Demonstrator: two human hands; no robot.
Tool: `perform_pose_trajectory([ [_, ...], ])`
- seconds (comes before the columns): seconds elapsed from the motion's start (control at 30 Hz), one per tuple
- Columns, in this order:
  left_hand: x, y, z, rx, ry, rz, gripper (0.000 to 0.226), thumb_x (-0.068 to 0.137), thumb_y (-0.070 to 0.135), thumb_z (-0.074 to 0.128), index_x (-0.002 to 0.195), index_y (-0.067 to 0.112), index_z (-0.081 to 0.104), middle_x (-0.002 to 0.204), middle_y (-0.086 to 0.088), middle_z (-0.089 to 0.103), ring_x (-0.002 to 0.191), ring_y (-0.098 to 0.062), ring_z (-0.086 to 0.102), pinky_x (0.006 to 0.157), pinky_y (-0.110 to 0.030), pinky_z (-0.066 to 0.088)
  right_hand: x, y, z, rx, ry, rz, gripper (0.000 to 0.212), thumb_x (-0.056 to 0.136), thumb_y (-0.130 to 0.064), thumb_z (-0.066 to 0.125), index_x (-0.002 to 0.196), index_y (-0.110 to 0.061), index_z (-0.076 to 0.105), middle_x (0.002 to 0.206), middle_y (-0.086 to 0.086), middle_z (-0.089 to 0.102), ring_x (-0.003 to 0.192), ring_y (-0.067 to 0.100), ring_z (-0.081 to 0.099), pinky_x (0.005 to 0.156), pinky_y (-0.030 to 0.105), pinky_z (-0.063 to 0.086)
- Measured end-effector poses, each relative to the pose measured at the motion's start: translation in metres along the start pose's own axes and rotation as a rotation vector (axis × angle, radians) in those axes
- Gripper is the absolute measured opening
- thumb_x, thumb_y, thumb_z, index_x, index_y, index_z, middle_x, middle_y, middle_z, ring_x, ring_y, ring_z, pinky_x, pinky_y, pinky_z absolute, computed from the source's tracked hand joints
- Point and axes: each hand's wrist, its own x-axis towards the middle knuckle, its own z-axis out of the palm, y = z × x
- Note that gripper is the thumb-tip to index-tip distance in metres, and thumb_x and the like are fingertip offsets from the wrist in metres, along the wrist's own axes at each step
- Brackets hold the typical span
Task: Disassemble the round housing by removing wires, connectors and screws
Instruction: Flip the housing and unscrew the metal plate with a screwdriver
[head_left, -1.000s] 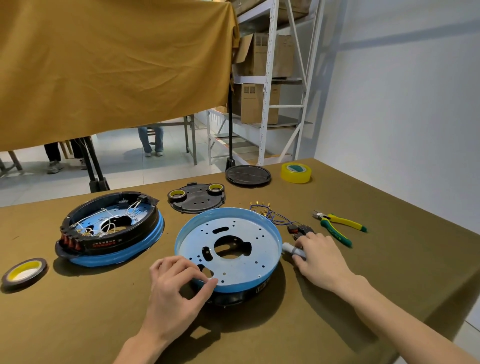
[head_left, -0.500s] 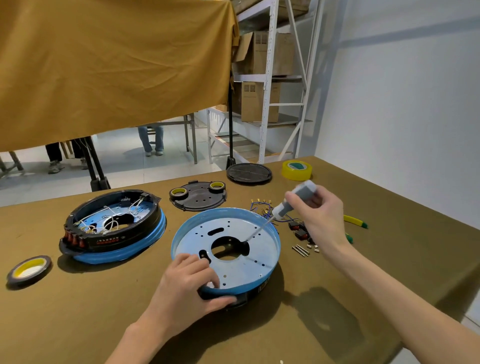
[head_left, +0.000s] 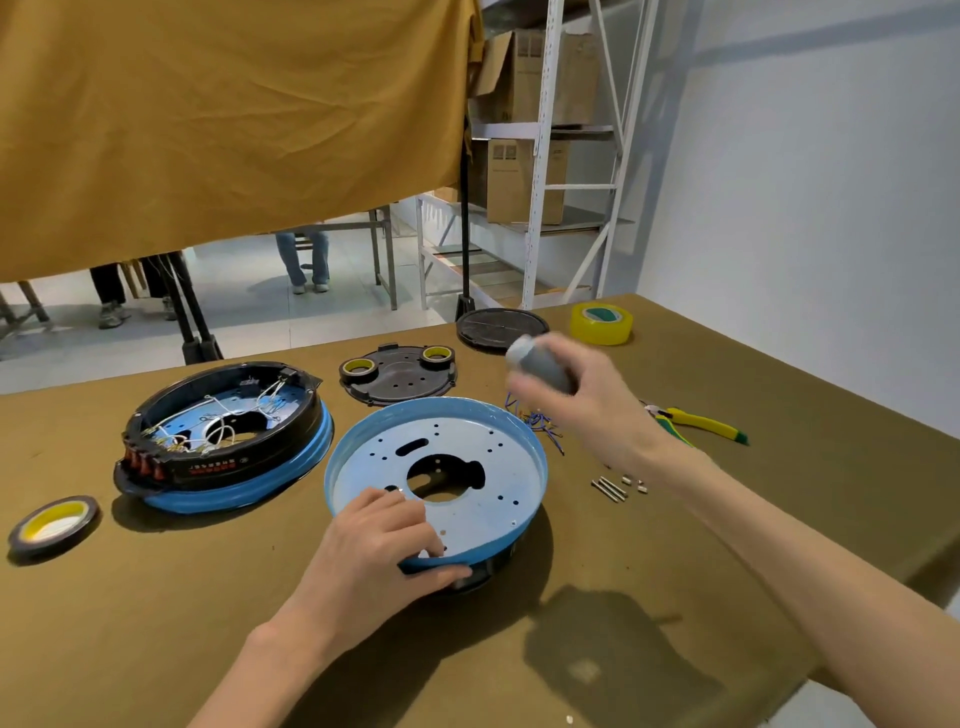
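The right hand (head_left: 587, 410) has lifted the screwdriver (head_left: 540, 364) (gripped tight) over the housing (head_left: 467, 514), left hand (head_left: 374, 551) gripping its rim, ready for screws.

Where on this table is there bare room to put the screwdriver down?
Bare cloth lies in front of the pliers, right of the loose screws, and between the tape roll and left hand. It is crowded behind the blue housing.

Under my left hand (head_left: 379, 551) the round housing (head_left: 436, 483) feels like smooth, matt painted blue metal, the table (head_left: 156, 623) is covered in rough olive cloth, and my screwdriver (head_left: 540, 366) grip looks like matt grey plastic.
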Motion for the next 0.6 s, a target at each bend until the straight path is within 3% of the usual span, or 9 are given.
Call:
perform_pose_trajectory([
  [0.1,-0.005,-0.002,0.000,-0.057,0.038,-0.071,0.026,0.085,0.056,0.070,0.079,0.031,0.072,0.088,0.017,0.064,0.088,0.001,0.052,0.093,-0.028,0.043,-0.017,0.011,0.004,-0.475,-0.424,0.057,0.029,0.077,-0.052,0.080,0.090,-0.033,0.062,0.079,-0.013,0.059,0.071,0.005,0.055,0.060,0.023,0.042],
  [0.17,-0.009,-0.004,0.000,-0.097,0.083,-0.138,0.024,0.086,0.055,0.071,0.081,0.031,0.074,0.091,0.018,0.065,0.093,-0.002,0.054,0.097,-0.034,0.039,-0.030,0.019,0.011,-0.736,-0.542,0.048,0.036,0.073,-0.059,0.077,0.093,-0.032,0.065,0.082,-0.013,0.063,0.075,0.009,0.058,0.063,0.030,0.046],
  [0.27,-0.011,-0.003,0.001,-0.127,0.173,-0.245,0.025,0.082,0.054,0.073,0.088,0.030,0.076,0.100,0.016,0.065,0.105,-0.009,0.054,0.099,-0.037,0.036,-0.034,0.026,0.020,-0.895,-0.495,-0.092,0.030,0.082,-0.056,0.072,0.084,-0.029,0.060,0.083,-0.008,0.065,0.080,0.019,0.059,0.066,0.033,0.045],
  [0.37,-0.014,0.006,0.001,-0.144,0.361,-0.440,0.037,0.077,0.052,0.075,0.103,0.025,0.071,0.112,0.008,0.060,0.111,-0.010,0.049,0.100,-0.024,0.032,-0.030,0.023,0.017,-0.753,-0.399,-0.139,0.026,0.087,-0.050,0.073,0.084,-0.028,0.060,0.083,-0.012,0.051,0.076,0.014,0.054,0.064,0.033,0.043],
  [0.43,-0.015,0.011,-0.005,-0.242,0.565,-0.660,0.041,0.078,0.052,0.074,0.105,0.024,0.060,0.105,0.007,0.054,0.100,-0.006,0.048,0.090,-0.015,0.036,-0.029,0.021,0.015,-0.711,-0.328,-0.165,0.025,0.086,-0.050,0.074,0.085,-0.027,0.064,0.087,-0.011,0.045,0.072,0.013,0.052,0.061,0.032,0.043],
  [0.5,-0.015,0.016,-0.010,-0.460,0.704,-0.880,0.040,0.085,0.055,0.072,0.093,0.021,0.052,0.088,0.002,0.048,0.079,-0.008,0.046,0.072,-0.014,0.039,-0.029,0.018,0.017,-0.697,-0.271,-0.193,0.024,0.085,-0.052,0.074,0.084,-0.029,0.065,0.093,-0.009,0.044,0.071,0.014,0.053,0.061,0.033,0.046],
  [0.53,-0.015,0.018,-0.012,-0.585,0.702,-0.952,0.043,0.090,0.055,0.070,0.087,0.017,0.050,0.080,0.000,0.046,0.070,-0.009,0.044,0.065,-0.017,0.040,-0.029,0.015,0.019,-0.683,-0.257,-0.198,0.023,0.085,-0.052,0.074,0.085,-0.031,0.066,0.097,-0.010,0.044,0.071,0.013,0.055,0.062,0.032,0.048],
  [0.6,-0.017,0.026,-0.008,-0.782,0.546,-1.068,0.045,0.089,0.052,0.060,0.078,0.009,0.054,0.066,-0.003,0.047,0.059,-0.010,0.043,0.060,-0.025,0.040,-0.027,0.010,0.023,-0.649,-0.234,-0.202,0.021,0.085,-0.053,0.074,0.090,-0.033,0.068,0.104,-0.012,0.048,0.074,0.009,0.056,0.066,0.028,0.049],
])
